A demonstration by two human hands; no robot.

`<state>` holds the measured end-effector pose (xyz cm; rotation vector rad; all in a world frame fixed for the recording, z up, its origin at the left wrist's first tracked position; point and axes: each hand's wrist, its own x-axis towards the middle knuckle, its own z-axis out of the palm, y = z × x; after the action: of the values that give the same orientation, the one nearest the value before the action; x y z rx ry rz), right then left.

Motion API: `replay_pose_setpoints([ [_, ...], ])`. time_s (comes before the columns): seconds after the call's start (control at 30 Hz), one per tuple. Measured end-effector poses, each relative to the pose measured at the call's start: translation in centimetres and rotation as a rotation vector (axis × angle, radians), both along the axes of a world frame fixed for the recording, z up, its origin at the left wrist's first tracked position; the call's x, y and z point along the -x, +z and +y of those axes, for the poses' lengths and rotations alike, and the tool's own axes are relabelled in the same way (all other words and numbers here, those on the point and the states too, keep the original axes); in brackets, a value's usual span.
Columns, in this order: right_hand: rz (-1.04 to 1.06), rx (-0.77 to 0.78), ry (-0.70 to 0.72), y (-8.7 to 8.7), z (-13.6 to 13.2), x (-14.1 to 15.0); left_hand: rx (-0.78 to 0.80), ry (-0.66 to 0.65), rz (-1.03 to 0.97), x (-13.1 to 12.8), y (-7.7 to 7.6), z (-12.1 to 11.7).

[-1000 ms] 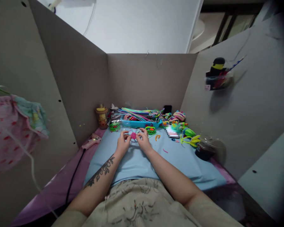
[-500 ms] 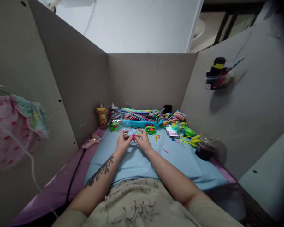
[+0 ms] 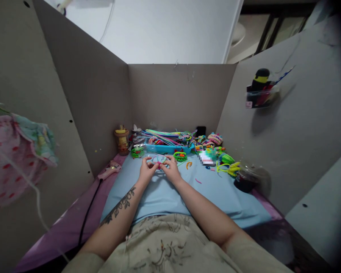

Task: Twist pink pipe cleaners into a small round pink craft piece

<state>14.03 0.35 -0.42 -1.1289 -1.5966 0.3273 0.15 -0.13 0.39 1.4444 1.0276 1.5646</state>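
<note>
My left hand (image 3: 148,170) and my right hand (image 3: 171,170) meet over the blue cloth (image 3: 161,195), thumbs and fingertips pinched together. Between them is a small pipe-cleaner piece (image 3: 159,164), bright pink at the thumbs with pale pastel loops behind it. Fingers cover part of it, so its full shape is hidden. Just beyond my right hand lies a green fuzzy piece (image 3: 180,156) with an orange centre. An orange curl (image 3: 189,165) and a short pink strip (image 3: 198,181) rest on the cloth to the right.
A blue tray (image 3: 173,149) of pipe cleaners stands at the back. Colourful fuzzy pieces (image 3: 215,138) are heaped on its right, near a dark tub (image 3: 244,182). A pink glue gun (image 3: 109,172) with a black cord lies left. Grey panels (image 3: 182,98) enclose the table.
The pink part between my fingertips has tilted and shows less, while more of the pastel loops is visible behind it. Both hands stay in nearly the same place.
</note>
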Motion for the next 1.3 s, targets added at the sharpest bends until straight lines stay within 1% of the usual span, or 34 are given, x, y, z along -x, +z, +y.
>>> replay_pose_setpoints([
  [0.1, -0.005, 0.018, 0.020, -0.1, 0.1, 0.2, 0.011, -0.011, -0.016, 0.0, 0.3, -0.2],
  [0.2, 0.066, -0.015, 0.005, 0.0, 0.8, -0.7, 0.036, 0.045, -0.024, 0.2, 0.7, -0.3],
  [0.27, 0.139, -0.053, -0.048, 0.2, 1.6, -2.0, 0.052, 0.083, -0.029, 0.3, 0.8, -0.3],
  [0.33, 0.173, -0.057, -0.130, 0.4, 2.4, -3.6, 0.066, 0.107, -0.035, 0.5, 0.6, -0.1],
  [0.4, 0.178, -0.019, -0.202, 0.4, 2.9, -4.9, 0.083, 0.119, -0.038, 0.6, 0.4, 0.2],
  [0.47, 0.187, 0.021, -0.242, 0.4, 3.1, -5.6, 0.103, 0.124, -0.037, 0.7, 0.2, 0.3],
  [0.53, 0.184, 0.034, -0.229, 0.3, 3.1, -5.6, 0.122, 0.113, -0.035, 0.7, 0.1, 0.4],
  [0.63, 0.139, -0.002, -0.155, 0.1, 2.8, -4.7, 0.134, 0.095, -0.039, 0.7, 0.2, 0.2],
  [0.7, 0.126, 0.000, -0.123, -0.1, 2.8, -4.0, 0.119, 0.094, -0.045, 0.8, 0.3, 0.2],
  [0.8, 0.146, 0.082, -0.113, -0.1, 3.4, -3.5, 0.075, 0.099, -0.046, 0.8, 0.2, 0.2],
  [0.9, 0.117, 0.186, -0.076, 0.5, 4.7, -3.2, 0.040, 0.084, -0.046, 0.8, -0.2, 0.3],
  [1.0, 0.004, 0.211, -0.095, 1.9, 6.9, -2.9, 0.030, 0.082, -0.036, 0.8, -0.5, 0.4],
  [1.07, -0.118, 0.192, -0.173, 3.1, 8.7, -2.8, 0.031, 0.083, -0.022, 0.8, -0.7, 0.4],
  [1.13, -0.289, 0.193, -0.269, 4.3, 10.7, -3.0, 0.025, 0.088, -0.004, 0.8, -0.9, 0.4],
  [1.2, -0.505, 0.203, -0.363, 5.3, 12.7, -3.4, 0.016, 0.097, 0.023, 1.0, -1.0, 0.3],
  [1.27, -0.711, 0.287, -0.438, 6.1, 14.5, -3.9, 0.010, 0.084, 0.064, 1.1, -1.0, 0.0],
  [1.3, -0.748, 0.318, -0.456, 6.4, 15.3, -4.1, 0.007, 0.083, 0.083, 1.2, -1.0, -0.2],
])
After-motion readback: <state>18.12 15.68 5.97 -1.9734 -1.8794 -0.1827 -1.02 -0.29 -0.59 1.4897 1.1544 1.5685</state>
